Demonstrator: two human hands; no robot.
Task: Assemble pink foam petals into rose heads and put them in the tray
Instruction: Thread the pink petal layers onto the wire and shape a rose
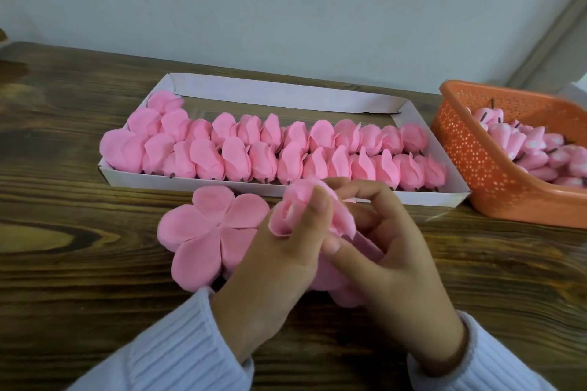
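Both hands hold a half-formed pink rose head (pixel 301 203) just in front of the tray. My left hand (pixel 273 267) grips its left side, thumb pressed on the petals. My right hand (pixel 390 251) pinches the right side, fingers curled round the outer petals. A flat five-petal pink foam piece (pixel 209 228) lies on the table to the left of my hands, with more pink foam (pixel 343 292) partly hidden beneath them. The white cardboard tray (pixel 349 197) behind holds two rows of several finished rose heads (pixel 273 149).
An orange perforated plastic basket (pixel 482 168) at the right holds several pink buds with white bases. The wooden table (pixel 79 216) runs to a pale wall behind. White ribbed sleeves cover both wrists.
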